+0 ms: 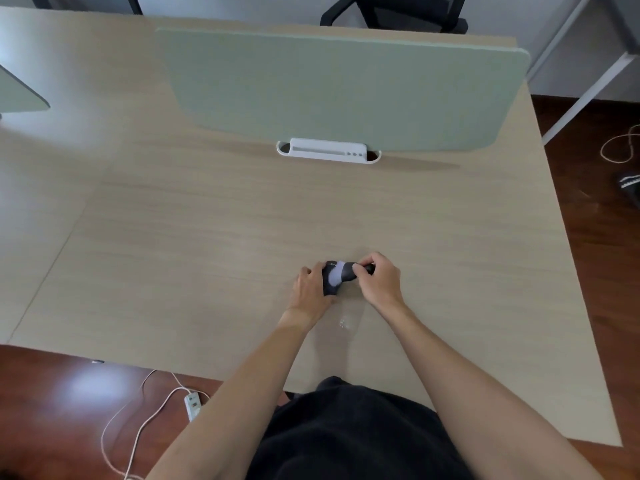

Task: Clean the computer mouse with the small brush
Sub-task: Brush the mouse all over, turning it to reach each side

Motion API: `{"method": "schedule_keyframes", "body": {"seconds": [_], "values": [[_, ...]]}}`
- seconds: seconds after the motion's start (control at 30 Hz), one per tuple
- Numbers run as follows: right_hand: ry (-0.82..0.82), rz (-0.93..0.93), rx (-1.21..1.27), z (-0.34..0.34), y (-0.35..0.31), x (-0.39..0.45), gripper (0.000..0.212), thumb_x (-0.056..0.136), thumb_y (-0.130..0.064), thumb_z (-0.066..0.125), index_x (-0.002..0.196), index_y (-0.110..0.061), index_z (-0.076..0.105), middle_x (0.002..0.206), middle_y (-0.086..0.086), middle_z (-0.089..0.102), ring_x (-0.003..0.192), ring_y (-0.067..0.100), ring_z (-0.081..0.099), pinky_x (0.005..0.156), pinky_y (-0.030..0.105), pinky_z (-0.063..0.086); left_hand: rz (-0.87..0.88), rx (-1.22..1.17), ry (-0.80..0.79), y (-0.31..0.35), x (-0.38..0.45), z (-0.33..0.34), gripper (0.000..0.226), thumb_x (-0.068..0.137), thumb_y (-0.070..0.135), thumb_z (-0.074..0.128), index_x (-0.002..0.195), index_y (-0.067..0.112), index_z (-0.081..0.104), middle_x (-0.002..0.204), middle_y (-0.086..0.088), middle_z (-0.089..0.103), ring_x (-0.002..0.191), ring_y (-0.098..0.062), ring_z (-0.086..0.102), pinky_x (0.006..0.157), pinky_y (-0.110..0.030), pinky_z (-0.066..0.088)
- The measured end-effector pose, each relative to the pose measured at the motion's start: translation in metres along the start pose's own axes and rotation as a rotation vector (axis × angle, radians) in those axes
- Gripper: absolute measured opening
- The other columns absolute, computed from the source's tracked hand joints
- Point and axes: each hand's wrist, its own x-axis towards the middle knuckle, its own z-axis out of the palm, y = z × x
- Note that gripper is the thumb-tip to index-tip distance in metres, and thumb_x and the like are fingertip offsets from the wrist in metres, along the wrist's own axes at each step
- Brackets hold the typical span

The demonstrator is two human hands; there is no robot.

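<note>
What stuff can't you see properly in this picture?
- Mouse, head view: mostly covered by the left hand and the brush.
- Brush, head view: handle hidden inside the right hand; bristles blurred.
- Chair, head view: cut off by the top edge.
- Small glint on the desk: too small to identify.

left hand (310,289) grips dark computer mouse (329,284) on the wooden desk (207,237) | right hand (379,278) holds small brush (348,271), pale bristles touching the mouse | green divider panel (343,88) behind; power strip (193,405) on floor
</note>
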Motion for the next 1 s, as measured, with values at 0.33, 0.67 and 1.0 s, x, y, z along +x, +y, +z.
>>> {"method": "schedule_keyframes", "body": {"seconds": [0.33,0.67,1.0], "values": [[-0.007,-0.086,-0.17,-0.013,0.017,0.009,0.007,0.084,-0.003,0.061,0.078,-0.008,0.062,0.076,0.001,0.061,0.075,0.019,0.054,0.063,0.024,0.04,-0.021,0.062,-0.022,-0.003,-0.001,-0.01,0.071,0.067,0.022,0.079,0.131,0.021,0.048,0.115,-0.013,0.052,0.104,-0.034,0.055,0.089,-0.041,0.05],[-0.141,-0.156,-0.209,0.004,0.009,0.012,0.011,0.083,-0.004,0.066,0.081,-0.014,0.063,0.085,0.002,0.065,0.079,0.02,0.059,0.07,0.029,0.049,-0.023,0.138,-0.049,0.003,0.001,-0.014,0.065,0.07,0.019,0.078,0.127,0.015,0.048,0.115,-0.016,0.052,0.106,-0.036,0.054,0.087,-0.04,0.05],[-0.135,-0.141,-0.168,-0.002,0.002,0.018,0.007,0.08,-0.006,0.065,0.075,-0.01,0.062,0.073,0.001,0.063,0.072,0.018,0.058,0.063,0.027,0.048,-0.051,0.137,-0.074,0.004,0.004,-0.015,0.069,0.07,0.017,0.079,0.13,0.016,0.045,0.118,-0.015,0.052,0.108,-0.034,0.054,0.085,-0.039,0.051]]}}
